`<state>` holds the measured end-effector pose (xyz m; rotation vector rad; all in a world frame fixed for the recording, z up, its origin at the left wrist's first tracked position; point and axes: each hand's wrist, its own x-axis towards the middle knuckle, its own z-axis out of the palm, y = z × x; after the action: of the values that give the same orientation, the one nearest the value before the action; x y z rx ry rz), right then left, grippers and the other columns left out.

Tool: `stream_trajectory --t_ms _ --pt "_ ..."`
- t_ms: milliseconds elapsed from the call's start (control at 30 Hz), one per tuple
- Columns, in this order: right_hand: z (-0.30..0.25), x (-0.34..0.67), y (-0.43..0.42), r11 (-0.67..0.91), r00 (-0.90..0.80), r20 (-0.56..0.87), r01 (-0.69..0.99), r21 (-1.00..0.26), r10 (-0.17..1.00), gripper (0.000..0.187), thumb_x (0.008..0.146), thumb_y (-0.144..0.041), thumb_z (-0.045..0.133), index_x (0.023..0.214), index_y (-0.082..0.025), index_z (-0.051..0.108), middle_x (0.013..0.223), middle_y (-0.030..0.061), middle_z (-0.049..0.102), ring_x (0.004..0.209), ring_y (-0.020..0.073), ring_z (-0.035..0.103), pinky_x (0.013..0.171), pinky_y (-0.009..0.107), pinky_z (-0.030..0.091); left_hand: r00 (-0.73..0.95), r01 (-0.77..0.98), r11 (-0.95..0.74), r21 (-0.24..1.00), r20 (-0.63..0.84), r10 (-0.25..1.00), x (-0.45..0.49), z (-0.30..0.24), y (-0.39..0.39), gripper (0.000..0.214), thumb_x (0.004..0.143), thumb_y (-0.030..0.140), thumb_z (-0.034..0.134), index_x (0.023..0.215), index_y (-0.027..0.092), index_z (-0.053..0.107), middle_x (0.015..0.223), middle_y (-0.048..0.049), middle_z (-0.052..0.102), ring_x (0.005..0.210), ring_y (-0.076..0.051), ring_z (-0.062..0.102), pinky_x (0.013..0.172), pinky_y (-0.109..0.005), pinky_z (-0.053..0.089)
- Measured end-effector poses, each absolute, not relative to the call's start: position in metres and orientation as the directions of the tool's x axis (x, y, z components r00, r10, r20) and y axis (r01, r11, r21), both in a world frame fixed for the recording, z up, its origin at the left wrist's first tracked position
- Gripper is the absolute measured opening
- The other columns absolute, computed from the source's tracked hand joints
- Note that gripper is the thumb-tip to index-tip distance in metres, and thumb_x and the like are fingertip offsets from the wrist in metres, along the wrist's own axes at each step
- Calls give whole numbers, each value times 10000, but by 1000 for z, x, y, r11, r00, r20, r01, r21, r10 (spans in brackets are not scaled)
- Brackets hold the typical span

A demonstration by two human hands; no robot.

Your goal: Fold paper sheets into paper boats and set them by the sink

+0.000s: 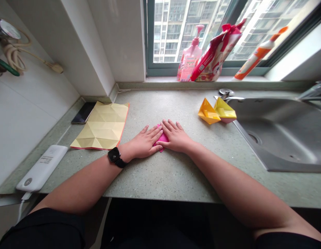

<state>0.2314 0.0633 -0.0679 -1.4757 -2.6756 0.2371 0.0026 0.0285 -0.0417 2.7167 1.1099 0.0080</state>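
Observation:
My left hand (144, 142) and my right hand (176, 136) lie flat side by side on the speckled counter (165, 173), fingers stretched out. Both press down on a small pink folded paper (161, 139), which shows only in the gap between them. A black watch (115, 156) is on my left wrist. A creased yellow paper sheet (104, 126) lies to the left of my hands. Two folded paper boats, one orange (207, 112) and one yellow (224, 110), stand to the right near the sink.
A steel sink (282, 135) fills the right side. A phone (83, 112) and a white power bank (42, 167) lie at the left. On the window sill stand a pink pump bottle (189, 58), a red bag (214, 55) and an orange-capped bottle (256, 57).

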Motion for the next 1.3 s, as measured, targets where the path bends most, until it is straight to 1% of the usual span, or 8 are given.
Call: stream_trajectory --t_ms 133,333,533,667,800,933,1100,1300 --pt "-66 232 64 530 -541 -13 829 -179 841 1026 957 -788 526 1765 -199 298 1837 129 243 1709 395 166 1373 606 171 735 674 -714 191 -78 673 1 -42 29 714 1164 546 307 1783 205 198 1849 -115 140 1739 -273 72 1402 -540 27" --pt "-66 235 64 532 -543 -1 823 -199 840 1031 951 -809 538 1763 -216 308 1836 115 262 1708 392 173 1374 606 187 734 672 -707 219 -66 676 0 -41 30 705 1160 549 359 1788 299 161 1853 -84 124 1735 -297 105 1394 -601 60" --pt "-62 243 67 527 -543 -11 820 -222 840 1032 941 -809 581 1757 -228 331 1830 120 278 1705 394 186 1377 601 197 739 667 -712 220 -75 670 1 -38 29 627 1166 520 346 1765 355 261 1857 -61 138 1735 -305 112 1389 -618 58" --pt "-59 245 68 505 -525 -37 834 -223 850 1040 935 -829 582 1747 -219 356 1835 127 256 1707 395 169 1378 596 194 726 684 -699 209 -102 680 2 -39 28 628 1171 504 298 1771 327 248 1859 -60 129 1739 -287 87 1391 -606 26" --pt "-60 246 69 502 -519 -38 841 -203 854 1015 940 -844 566 1743 -256 368 1837 113 258 1707 395 168 1378 591 196 718 693 -692 205 -98 690 3 -42 27 662 1163 490 277 1785 283 184 1855 -66 160 1739 -266 90 1396 -581 14" --pt "-62 247 70 538 -549 -28 826 -168 835 976 956 -850 530 1742 -294 370 1841 101 250 1705 410 165 1372 613 191 697 711 -669 215 -94 710 3 -41 27 700 1160 523 228 1790 224 154 1850 -86 176 1738 -254 95 1401 -550 20" --pt "-62 247 70 544 -555 -32 825 -153 832 981 971 -879 463 1757 -309 330 1845 97 241 1706 415 158 1367 620 189 633 771 -605 198 -134 762 3 -38 28 749 1156 570 182 1786 164 161 1850 -113 140 1739 -267 81 1402 -536 14" --pt "-60 249 70 481 -492 -93 868 -120 866 952 991 -879 406 1771 -350 270 1862 82 160 1710 447 75 1356 694 87 593 805 -574 152 -164 788 -2 -35 32 732 1157 546 205 1790 184 140 1853 -94 134 1738 -271 91 1401 -547 8"
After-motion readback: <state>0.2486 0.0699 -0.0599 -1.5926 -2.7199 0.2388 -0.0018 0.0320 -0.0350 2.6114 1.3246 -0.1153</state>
